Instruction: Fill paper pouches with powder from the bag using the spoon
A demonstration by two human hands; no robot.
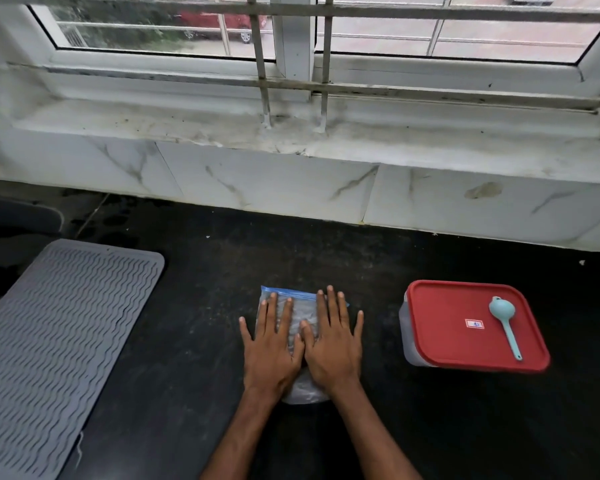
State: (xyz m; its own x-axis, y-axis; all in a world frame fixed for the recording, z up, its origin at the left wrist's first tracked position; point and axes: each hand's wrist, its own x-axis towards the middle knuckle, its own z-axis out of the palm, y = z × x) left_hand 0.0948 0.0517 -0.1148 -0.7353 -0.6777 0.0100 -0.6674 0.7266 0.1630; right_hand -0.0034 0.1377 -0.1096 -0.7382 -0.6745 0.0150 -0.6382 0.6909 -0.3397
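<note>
L hand (271,349), R hand (334,348) on bag (303,307)

bag (303,393) 1 | spoon (507,332) 1 | red-lidded box (444,313) 1 | grey mat (56,341) 1

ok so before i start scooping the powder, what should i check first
1. Bag in reach: ok. The bag lies flat on the counter, right in front of the person.
2. Bag open: cannot tell. Its blue zip edge lies flat at the far end.
3. Hands free: not ok. The left hand and right hand both press flat on the bag, fingers straight.
4. Spoon ready: ok. The spoon lies unheld on the red lid, to the right of the bag.
5. Paper pouches at hand: cannot tell. None are in view.
</note>
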